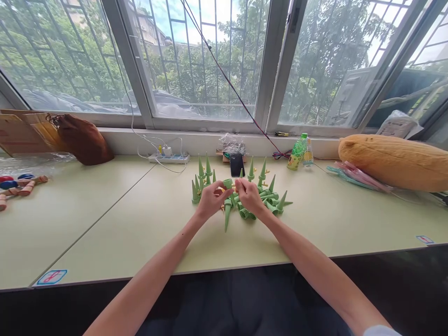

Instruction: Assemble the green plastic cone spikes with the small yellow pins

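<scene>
Over the middle of the table, my left hand [211, 199] pinches a green plastic watering spike [227, 183], its hollow wide end tipped up. Close beside it, my right hand [249, 196] has its fingers pressed together; a small yellowish bit shows between the hands, but what the right fingers grip is mostly hidden. Several green spikes with yellow valves stand upright behind my hands, such as one spike [262, 171] on the right and another [208, 164] on the left. Loose green spikes [271, 201] lie piled by my right hand. One spike [227, 215] points toward me below my hands.
A black phone [237, 165] lies behind the spikes. Along the window stand a power strip [170, 158], a green bottle [297, 152] and a brown bag [84, 140]. To the right lies an orange plush cushion [395, 161]; wooden toys [26, 187] are at far left.
</scene>
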A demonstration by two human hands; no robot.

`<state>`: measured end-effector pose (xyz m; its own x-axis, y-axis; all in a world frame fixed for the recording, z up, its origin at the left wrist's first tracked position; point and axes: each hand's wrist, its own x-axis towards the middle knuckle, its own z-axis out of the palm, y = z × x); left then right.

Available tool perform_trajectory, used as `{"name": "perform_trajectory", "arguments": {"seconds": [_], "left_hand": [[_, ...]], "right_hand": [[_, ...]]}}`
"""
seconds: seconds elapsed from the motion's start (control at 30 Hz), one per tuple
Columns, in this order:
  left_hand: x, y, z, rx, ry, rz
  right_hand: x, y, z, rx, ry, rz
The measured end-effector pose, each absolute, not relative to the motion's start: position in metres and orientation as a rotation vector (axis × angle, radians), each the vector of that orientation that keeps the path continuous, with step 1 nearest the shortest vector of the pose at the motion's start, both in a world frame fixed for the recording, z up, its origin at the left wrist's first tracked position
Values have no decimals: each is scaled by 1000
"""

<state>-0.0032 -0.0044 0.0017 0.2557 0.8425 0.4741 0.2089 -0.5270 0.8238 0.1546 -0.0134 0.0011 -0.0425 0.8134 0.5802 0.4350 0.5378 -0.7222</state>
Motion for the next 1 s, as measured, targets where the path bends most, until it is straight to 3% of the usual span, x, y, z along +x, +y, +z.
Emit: {"name": "perform_trajectory", "arguments": {"seconds": [0.33, 0.6, 0.83, 1.0], "left_hand": [[-1, -3, 4, 1825, 896, 1312], [-4, -4, 11, 1456, 850, 1135], [-5, 0, 8, 1184, 707, 772], [-8, 2, 8, 1153, 664, 749]], "right_hand": [[152, -14, 0, -1057, -1635, 378], [158, -14, 3, -1062, -1613, 246], [158, -15, 2, -970, -1781, 299], [158, -15, 2, -1012, -1772, 323]]}}
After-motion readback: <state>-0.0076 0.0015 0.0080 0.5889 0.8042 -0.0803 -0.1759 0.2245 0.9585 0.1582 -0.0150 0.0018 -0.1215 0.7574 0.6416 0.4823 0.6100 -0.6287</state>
